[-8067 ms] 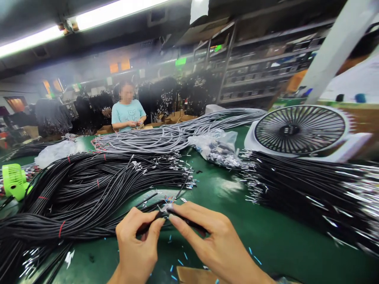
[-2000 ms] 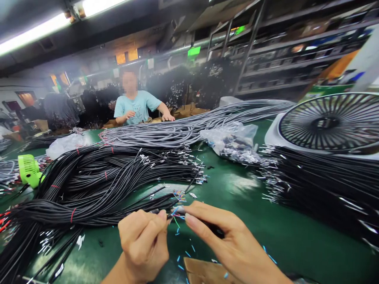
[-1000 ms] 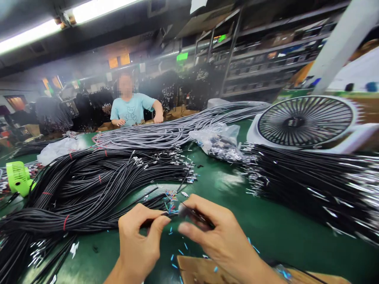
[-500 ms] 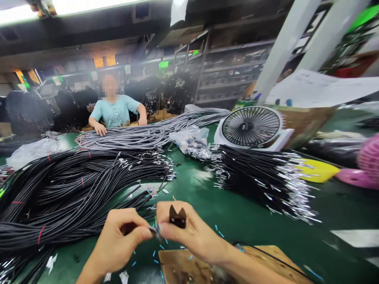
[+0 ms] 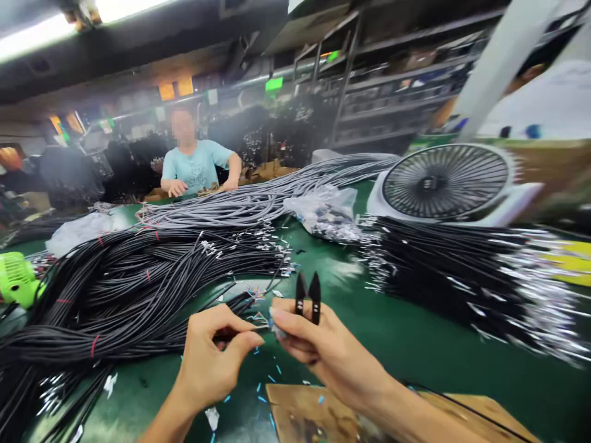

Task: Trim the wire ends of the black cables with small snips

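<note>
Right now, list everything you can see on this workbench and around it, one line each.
black cables: large pile, black with metal tips, left on the green table
stacked black cables: one stack, black, right
grey cables: one bundle, grey, far middle
plastic bag: one, clear, beside the grey cables
desk fan: one, white and black, far right
small fan: one, green, left edge
wooden board: one, brown, near edge
blue offcuts: several, blue, scattered near the hands
co-worker: one, light blue shirt, far side
left hand: pinches a black cable end
right hand: holds black snips, tips up
</note>
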`<act>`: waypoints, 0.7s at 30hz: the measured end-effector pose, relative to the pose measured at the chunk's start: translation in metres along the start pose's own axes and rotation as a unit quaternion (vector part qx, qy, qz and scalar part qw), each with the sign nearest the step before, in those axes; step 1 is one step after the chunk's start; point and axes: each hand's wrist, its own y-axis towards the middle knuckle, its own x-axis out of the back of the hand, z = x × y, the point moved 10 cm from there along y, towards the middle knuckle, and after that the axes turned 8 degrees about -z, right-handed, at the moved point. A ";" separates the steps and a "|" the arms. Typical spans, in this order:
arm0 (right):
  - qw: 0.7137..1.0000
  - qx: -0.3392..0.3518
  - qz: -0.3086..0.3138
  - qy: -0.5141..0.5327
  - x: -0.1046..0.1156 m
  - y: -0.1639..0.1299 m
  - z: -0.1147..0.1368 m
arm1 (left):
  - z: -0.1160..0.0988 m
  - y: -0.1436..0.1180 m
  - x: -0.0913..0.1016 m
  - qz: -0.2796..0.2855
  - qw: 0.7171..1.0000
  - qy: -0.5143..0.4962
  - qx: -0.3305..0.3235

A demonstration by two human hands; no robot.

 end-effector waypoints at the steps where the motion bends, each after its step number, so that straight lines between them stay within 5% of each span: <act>1: 1.000 0.000 0.015 -0.007 -0.001 0.000 -0.001 | 0.002 0.001 0.000 -0.007 1.000 -0.008 0.004; 4: 0.980 0.153 0.015 -0.128 0.001 -0.002 0.021 | 0.011 0.001 -0.005 0.004 0.998 -0.041 0.041; 7: 0.865 0.400 -0.033 -0.302 -0.004 -0.024 0.056 | 0.018 0.000 -0.008 0.018 0.996 -0.036 0.074; 9: 0.820 0.452 -0.061 -0.346 -0.004 -0.030 0.064 | 0.019 0.000 -0.005 0.013 0.996 -0.023 0.083; 14: 0.896 0.321 -0.249 -0.182 0.055 -0.010 0.070 | 0.025 0.001 0.004 -0.006 0.993 -0.038 0.112; 15: 0.898 0.308 -0.245 -0.198 0.054 -0.008 0.069 | 0.026 0.000 0.005 -0.011 0.993 -0.036 0.116; 19: 0.877 0.358 -0.037 -0.317 0.001 -0.012 0.062 | 0.027 -0.001 0.006 -0.024 0.994 -0.016 0.110; 21: 0.886 0.354 0.013 -0.298 -0.010 -0.015 0.054 | 0.025 -0.001 0.003 -0.013 0.994 -0.019 0.107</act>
